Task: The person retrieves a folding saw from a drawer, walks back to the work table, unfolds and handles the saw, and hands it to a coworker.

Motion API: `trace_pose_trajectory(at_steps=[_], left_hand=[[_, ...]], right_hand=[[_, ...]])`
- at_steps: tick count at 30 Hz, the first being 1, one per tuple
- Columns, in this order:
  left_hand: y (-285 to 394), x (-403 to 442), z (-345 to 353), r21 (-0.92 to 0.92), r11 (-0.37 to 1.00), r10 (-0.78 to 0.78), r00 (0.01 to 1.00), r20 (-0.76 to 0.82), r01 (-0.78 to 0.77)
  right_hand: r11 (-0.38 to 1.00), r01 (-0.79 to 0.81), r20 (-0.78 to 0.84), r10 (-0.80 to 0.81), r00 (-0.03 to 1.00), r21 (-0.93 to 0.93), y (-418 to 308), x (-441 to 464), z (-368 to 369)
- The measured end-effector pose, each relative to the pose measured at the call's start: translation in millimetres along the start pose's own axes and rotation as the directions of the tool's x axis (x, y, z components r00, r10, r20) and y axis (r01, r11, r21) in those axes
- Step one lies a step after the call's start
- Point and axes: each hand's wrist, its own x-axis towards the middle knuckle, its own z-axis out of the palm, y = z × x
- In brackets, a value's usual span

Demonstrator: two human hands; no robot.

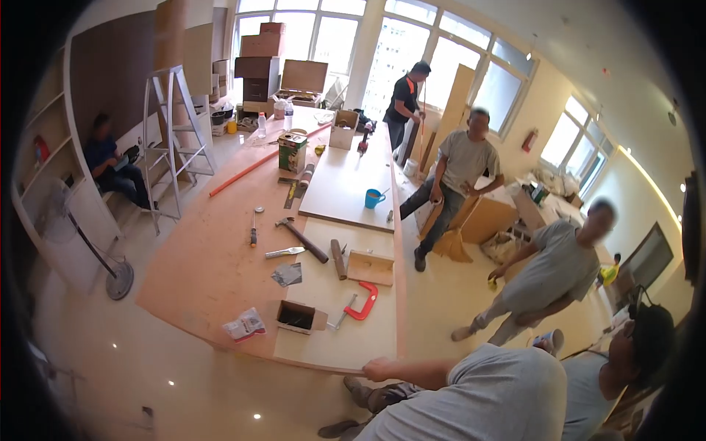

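The right hand (pixel 379 369) is half-curled on the counter (pixel 191 272), maybe gripping, can't tell. The left hand isn't seen. A bump could knock down the plastic packet (pixel 245 325) near the edge.

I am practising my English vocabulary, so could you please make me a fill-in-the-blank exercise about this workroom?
1. On the table, whose near edge a hand touches, the C-shaped clamp has a frame coloured ____.
2. The mug standing on the white board is ____ in colour.
3. Beyond the small open carton lies a tool with a metal head and a long handle, a ____.
4. On the right-hand wall hangs a red fire ____.

Missing words: red; blue; hammer; extinguisher.
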Motion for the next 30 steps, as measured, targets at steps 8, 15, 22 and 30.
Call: trace_pose_trajectory(at_steps=[8,15,22,30], left_hand=[[202,16,-70,0.027,0.978,0.203,0.976,0.072,-0.206],[250,12,-213,0.006,0.968,0.246,0.955,-0.167,-0.249],[183,-2,-348,-0.039,0.992,0.098,0.937,-0.335,-0.118],[62,72,-516,-0.015,0.988,-0.152,0.968,-0.201,0.152]], right_hand=[[0.996,-0.087,0.065,0.087,0.994,0.004,-42,-8,-16],[0.983,0.134,0.11,-0.148,0.983,0.123,-214,63,-104],[0.838,0.537,-0.023,-0.537,0.843,0.095,-409,170,-224],[0.859,0.509,-0.063,-0.512,0.857,-0.055,-578,343,-261]])
